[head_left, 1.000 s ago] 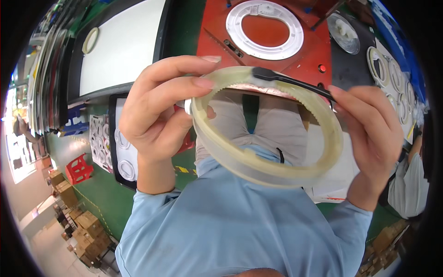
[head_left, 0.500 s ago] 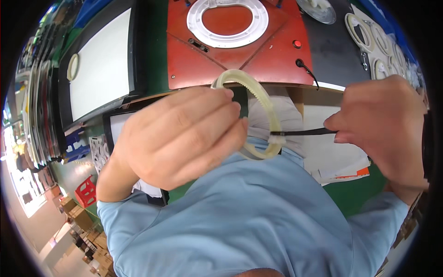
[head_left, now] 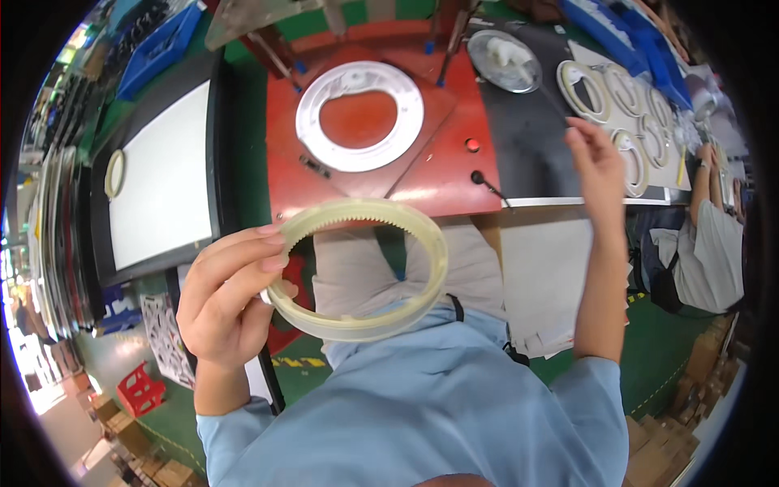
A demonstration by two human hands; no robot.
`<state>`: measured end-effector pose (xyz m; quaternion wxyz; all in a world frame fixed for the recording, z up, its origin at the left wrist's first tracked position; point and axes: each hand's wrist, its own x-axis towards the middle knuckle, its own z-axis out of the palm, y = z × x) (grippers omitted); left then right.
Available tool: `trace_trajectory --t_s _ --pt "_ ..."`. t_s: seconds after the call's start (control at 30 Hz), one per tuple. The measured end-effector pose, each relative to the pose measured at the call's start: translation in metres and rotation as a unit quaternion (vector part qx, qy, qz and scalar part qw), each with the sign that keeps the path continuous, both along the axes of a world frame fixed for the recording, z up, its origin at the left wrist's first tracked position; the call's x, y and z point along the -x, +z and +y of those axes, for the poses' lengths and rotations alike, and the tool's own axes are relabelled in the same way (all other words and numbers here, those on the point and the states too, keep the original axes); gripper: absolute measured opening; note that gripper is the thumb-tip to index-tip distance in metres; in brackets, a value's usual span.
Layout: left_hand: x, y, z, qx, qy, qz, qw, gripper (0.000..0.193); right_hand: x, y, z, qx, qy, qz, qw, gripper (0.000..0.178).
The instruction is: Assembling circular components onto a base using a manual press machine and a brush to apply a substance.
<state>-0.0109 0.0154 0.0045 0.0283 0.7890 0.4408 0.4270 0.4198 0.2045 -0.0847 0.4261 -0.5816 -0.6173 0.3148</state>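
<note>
In my left hand (head_left: 235, 296) is a pale yellow, translucent plastic ring (head_left: 434, 252) with small teeth along its inner edge. My fingers and thumb grip its left side, and the ring is tilted above my lap. My right hand (head_left: 599, 166) is stretched out to the right, over the edge of the dark worktop (head_left: 527, 134). Its fingers are extended and partly apart, with nothing visible in them. Close to it, several similar pale rings (head_left: 629, 158) lie on a white sheet.
A white ring-shaped part (head_left: 307, 122) sits on the red fixture (head_left: 454, 191) ahead, beside a red button (head_left: 473, 145). A clear dish (head_left: 527, 77) with white material stands behind. On the left, another pale ring (head_left: 114, 174) lies on a white board (head_left: 162, 178). Another person (head_left: 706, 252) is at far right.
My right hand has moved from the ring to the far right; the thin black strip it held against the ring is no longer visible. The ring is turned, its opening now facing up.
</note>
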Motion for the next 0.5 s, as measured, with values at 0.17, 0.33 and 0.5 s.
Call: trace_trajectory --t_s 0.17,0.33,0.5 --pt "-0.003 -0.012 0.006 0.023 0.018 -0.073 0.997 0.038 0.014 -0.048 0.022 -0.132 -0.032 -0.144 0.98 0.022" --pt "-0.002 -0.016 0.004 0.04 0.019 -0.113 0.993 0.036 0.017 -0.04 0.023 -0.189 -0.023 -0.232 0.954 0.021" --pt "-0.014 -0.024 0.01 0.186 0.093 -0.269 0.94 0.029 0.063 0.018 -0.011 -0.253 -0.013 -0.15 0.956 0.01"
